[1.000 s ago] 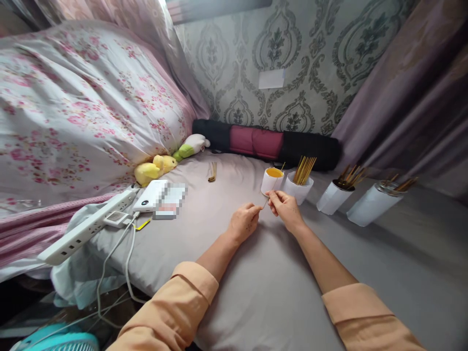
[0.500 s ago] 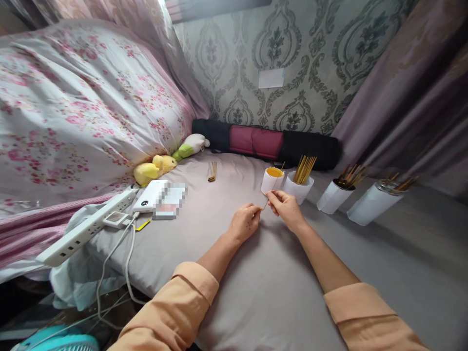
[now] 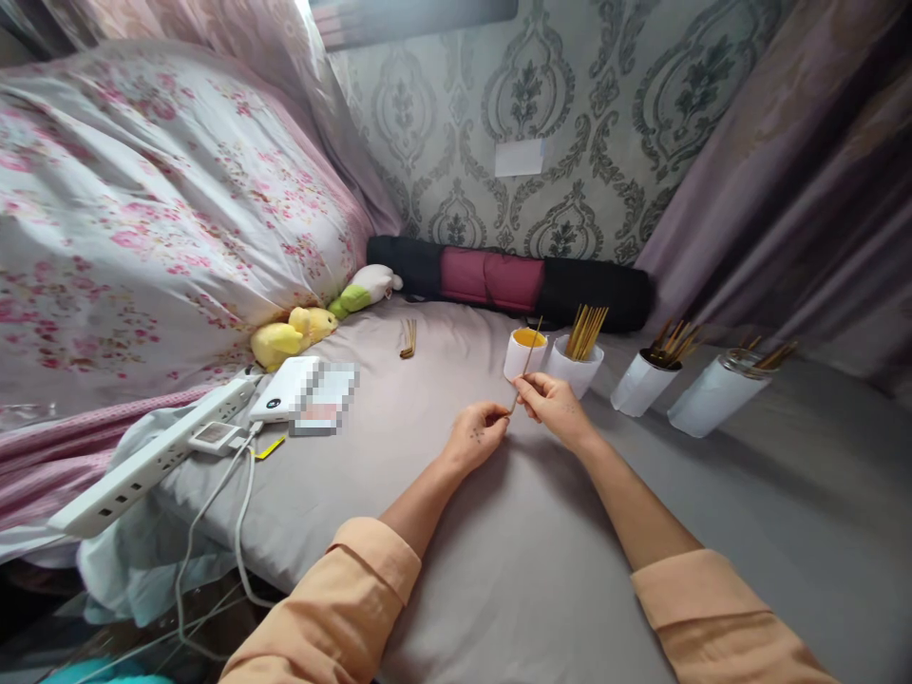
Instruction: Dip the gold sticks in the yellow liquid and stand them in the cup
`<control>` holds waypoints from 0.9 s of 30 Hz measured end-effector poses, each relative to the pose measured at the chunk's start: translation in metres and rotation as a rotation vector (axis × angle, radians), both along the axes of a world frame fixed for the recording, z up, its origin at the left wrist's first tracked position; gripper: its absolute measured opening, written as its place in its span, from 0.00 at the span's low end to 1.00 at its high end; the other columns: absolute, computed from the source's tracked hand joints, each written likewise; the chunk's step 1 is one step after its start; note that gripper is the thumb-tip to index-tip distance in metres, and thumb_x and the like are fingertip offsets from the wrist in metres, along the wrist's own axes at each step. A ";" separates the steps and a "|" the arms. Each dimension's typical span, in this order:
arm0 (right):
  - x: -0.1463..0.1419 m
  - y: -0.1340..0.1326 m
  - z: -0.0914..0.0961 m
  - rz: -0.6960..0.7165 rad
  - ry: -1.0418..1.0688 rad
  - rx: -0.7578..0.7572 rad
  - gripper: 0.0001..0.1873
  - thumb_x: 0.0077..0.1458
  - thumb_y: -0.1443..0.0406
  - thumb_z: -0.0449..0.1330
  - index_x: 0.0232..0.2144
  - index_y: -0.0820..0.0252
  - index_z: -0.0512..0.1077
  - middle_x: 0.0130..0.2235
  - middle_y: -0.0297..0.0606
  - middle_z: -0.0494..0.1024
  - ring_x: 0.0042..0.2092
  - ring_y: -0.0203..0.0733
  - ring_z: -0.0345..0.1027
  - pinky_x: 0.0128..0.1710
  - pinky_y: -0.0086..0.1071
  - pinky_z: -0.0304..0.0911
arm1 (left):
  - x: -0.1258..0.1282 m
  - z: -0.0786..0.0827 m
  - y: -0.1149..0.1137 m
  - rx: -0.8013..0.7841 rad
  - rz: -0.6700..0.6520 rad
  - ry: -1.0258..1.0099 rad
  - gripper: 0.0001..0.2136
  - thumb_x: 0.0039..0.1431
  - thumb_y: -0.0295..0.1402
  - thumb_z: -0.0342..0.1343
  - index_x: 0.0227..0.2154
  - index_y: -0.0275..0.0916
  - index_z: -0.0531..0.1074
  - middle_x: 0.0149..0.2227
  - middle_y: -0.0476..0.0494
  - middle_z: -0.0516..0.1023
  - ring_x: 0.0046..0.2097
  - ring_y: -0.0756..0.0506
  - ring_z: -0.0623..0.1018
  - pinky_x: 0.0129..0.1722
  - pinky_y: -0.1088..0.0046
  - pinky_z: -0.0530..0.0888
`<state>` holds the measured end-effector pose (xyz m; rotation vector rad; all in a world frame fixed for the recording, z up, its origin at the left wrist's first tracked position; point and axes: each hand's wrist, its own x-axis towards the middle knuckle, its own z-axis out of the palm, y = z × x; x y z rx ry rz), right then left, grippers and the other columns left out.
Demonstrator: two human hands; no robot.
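Observation:
A thin golden-brown stick (image 3: 533, 344) slants up between my two hands, over the bed. My left hand (image 3: 477, 432) is closed, its fingertips pinching the stick's lower end. Higher up, the thumb and fingers of my right hand (image 3: 552, 407) are pinched around the same stick. Right behind the hands stands a white-wrapped cup (image 3: 522, 366), yellow inside. Beside it, a wider white container (image 3: 580, 370) holds a bunch of golden sticks (image 3: 588, 328). Several similar sticks with bent lower ends (image 3: 408, 342) lie on the sheet to the left.
Two white-wrapped jars (image 3: 641, 389) (image 3: 716, 399) with brown sticks stand to the right. At left lie a power bank (image 3: 285, 389), a power strip (image 3: 161, 451) with white cables, and plush toys (image 3: 295, 332). A black-and-maroon roll (image 3: 491, 277) lies along the wall.
The stick, bent near my left fingers before, now looks straighter and more upright between the hands. My left hand has shifted slightly. The whole view has moved a little.

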<state>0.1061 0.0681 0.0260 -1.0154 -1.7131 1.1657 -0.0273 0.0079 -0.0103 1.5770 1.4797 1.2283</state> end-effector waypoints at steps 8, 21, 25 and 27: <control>0.003 0.002 0.002 0.031 -0.084 0.044 0.20 0.48 0.50 0.55 0.31 0.63 0.70 0.23 0.33 0.69 0.18 0.29 0.56 0.16 0.24 0.52 | 0.005 0.008 -0.002 -0.185 -0.044 -0.302 0.10 0.47 0.30 0.55 0.33 0.32 0.73 0.25 0.47 0.74 0.23 0.54 0.68 0.22 0.80 0.64; 0.009 0.000 0.010 0.078 -0.199 0.100 0.16 0.51 0.54 0.53 0.28 0.62 0.69 0.23 0.31 0.69 0.20 0.30 0.59 0.18 0.24 0.54 | 0.001 0.005 0.001 -0.460 -0.171 -0.864 0.14 0.42 0.29 0.60 0.34 0.31 0.69 0.25 0.44 0.73 0.20 0.56 0.67 0.18 0.81 0.60; 0.010 0.001 0.011 0.050 -0.191 0.085 0.16 0.50 0.55 0.54 0.29 0.62 0.71 0.22 0.31 0.69 0.19 0.29 0.57 0.17 0.24 0.52 | -0.001 0.009 0.000 -0.491 -0.169 -0.934 0.11 0.44 0.23 0.57 0.34 0.31 0.68 0.26 0.43 0.74 0.22 0.55 0.69 0.20 0.81 0.63; 0.010 0.001 0.011 0.032 -0.186 0.070 0.15 0.49 0.55 0.55 0.30 0.62 0.71 0.21 0.31 0.69 0.18 0.29 0.57 0.16 0.24 0.51 | -0.002 0.010 -0.001 -0.499 -0.177 -0.957 0.11 0.45 0.21 0.55 0.34 0.30 0.68 0.27 0.42 0.75 0.22 0.55 0.69 0.21 0.81 0.65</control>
